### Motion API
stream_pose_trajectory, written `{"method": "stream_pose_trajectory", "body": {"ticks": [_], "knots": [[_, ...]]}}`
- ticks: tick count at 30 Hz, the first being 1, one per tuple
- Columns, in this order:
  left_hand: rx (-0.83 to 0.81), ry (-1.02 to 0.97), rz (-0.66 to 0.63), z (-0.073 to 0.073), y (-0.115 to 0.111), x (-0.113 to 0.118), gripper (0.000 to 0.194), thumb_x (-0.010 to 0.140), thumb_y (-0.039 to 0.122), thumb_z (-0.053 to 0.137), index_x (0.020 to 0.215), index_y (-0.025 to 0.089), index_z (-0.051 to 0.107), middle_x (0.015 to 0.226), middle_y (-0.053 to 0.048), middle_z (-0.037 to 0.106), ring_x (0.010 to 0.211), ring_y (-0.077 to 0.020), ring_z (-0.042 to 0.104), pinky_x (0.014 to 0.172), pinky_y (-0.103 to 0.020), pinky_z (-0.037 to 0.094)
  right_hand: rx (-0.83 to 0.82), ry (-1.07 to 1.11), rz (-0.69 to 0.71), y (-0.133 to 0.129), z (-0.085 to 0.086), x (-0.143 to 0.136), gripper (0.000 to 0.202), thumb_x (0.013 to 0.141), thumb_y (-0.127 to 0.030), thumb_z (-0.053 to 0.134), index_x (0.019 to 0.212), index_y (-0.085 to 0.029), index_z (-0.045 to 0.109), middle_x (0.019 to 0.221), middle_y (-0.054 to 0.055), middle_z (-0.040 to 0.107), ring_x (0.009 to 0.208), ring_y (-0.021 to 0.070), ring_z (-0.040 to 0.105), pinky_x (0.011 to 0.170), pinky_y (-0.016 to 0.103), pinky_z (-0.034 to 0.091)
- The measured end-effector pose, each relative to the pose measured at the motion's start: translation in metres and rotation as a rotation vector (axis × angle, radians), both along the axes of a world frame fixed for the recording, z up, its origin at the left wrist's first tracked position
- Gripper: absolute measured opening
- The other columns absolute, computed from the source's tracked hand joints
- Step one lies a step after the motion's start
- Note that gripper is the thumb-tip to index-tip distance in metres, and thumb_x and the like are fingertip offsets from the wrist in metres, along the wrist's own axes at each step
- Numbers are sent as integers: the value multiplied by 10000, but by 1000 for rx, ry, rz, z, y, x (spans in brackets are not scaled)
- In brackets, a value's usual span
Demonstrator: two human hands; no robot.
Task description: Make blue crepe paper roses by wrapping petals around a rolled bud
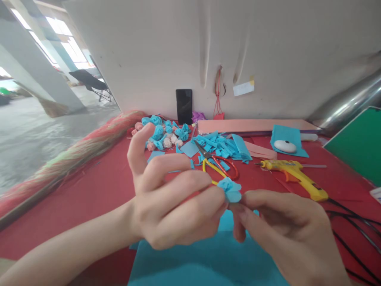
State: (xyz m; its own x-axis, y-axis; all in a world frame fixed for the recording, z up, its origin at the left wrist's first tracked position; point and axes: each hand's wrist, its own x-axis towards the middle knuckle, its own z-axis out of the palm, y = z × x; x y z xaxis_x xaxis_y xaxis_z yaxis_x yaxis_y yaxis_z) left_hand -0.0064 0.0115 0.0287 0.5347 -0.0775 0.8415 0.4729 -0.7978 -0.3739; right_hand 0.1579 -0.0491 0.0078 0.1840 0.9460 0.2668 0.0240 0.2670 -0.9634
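Note:
A small blue paper flower (229, 190) is pinched between my two hands, just above the table. My left hand (178, 198) grips it from the left with curled fingers, the index finger raised and bent. From the right, my right hand (282, 226) pinches its base between thumb and fingertips. Below both hands lies a large blue paper sheet (205, 262). Right behind the flower rest scissors (222, 163) with one red and one yellow handle. The fingertips partly hide the flower's underside.
Finished blue, pink and white paper flowers (163, 133) are heaped at the back left, beside blue paper scraps (220, 145). A yellow glue gun (294, 174) lies right, its black cable trailing. A phone (184, 106) leans on the wall; a white mouse-like object (285, 146) sits on blue paper.

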Motion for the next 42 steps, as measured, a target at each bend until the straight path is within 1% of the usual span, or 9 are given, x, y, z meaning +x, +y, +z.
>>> {"method": "stream_pose_trajectory", "body": {"ticks": [4,9,19,25,28,31,36,39,42], "knots": [[-175,-87,33,-1,-3,5,64,708,180,598,737,222,558,629,64,605,713,-152,482,1093,-537,289,-229,245,352,5,0,8,154,757,-296,691,615,-240,714,469,-43,632,428,63,558,459,141,472],[-254,-85,-1,-1,-2,7,66,737,144,595,750,195,554,660,56,602,739,-145,481,1077,-583,266,-276,376,461,6,-1,10,149,800,-279,674,674,-216,721,524,-28,648,474,54,561,495,136,469],[-404,-87,-59,4,-6,8,155,679,86,693,750,185,596,648,42,646,694,-137,529,1073,-569,305,-251,325,450,5,-3,10,125,795,-264,679,687,-217,723,532,-26,634,474,64,549,488,146,472],[-535,-140,-62,5,-9,11,145,772,112,617,705,220,548,603,67,613,666,-126,537,1088,-543,308,-238,352,458,7,-3,10,110,806,-249,671,711,-236,725,553,-35,645,492,49,552,512,121,466],[-520,-152,-41,5,-8,11,161,788,106,579,704,232,523,615,77,617,665,-122,543,1094,-519,318,-247,350,463,6,-3,10,120,810,-250,666,706,-229,722,557,-31,645,496,52,552,510,123,463],[-487,-149,-45,5,-7,11,150,764,135,625,729,239,524,628,79,625,653,-125,562,1080,-496,352,-241,328,439,5,-3,10,116,795,-253,677,692,-221,721,548,-26,643,487,58,548,502,133,461],[-508,-130,-21,5,-7,10,128,808,164,588,722,244,537,625,78,634,679,-136,560,1105,-549,294,-219,243,405,4,0,9,164,794,-274,673,646,-210,709,515,-21,627,466,72,538,481,151,463],[-463,-80,14,7,-7,9,146,772,137,608,701,243,536,582,82,622,647,-136,565,1079,-560,331,-217,225,391,3,-1,9,178,801,-291,666,647,-212,705,520,-20,636,470,72,542,483,149,469],[-410,-106,75,7,-6,10,168,744,134,611,661,243,514,537,76,601,629,-149,566,1044,-570,364,-234,234,397,4,-2,8,174,812,-288,658,660,-216,703,513,-33,625,463,62,537,490,142,472]]}}
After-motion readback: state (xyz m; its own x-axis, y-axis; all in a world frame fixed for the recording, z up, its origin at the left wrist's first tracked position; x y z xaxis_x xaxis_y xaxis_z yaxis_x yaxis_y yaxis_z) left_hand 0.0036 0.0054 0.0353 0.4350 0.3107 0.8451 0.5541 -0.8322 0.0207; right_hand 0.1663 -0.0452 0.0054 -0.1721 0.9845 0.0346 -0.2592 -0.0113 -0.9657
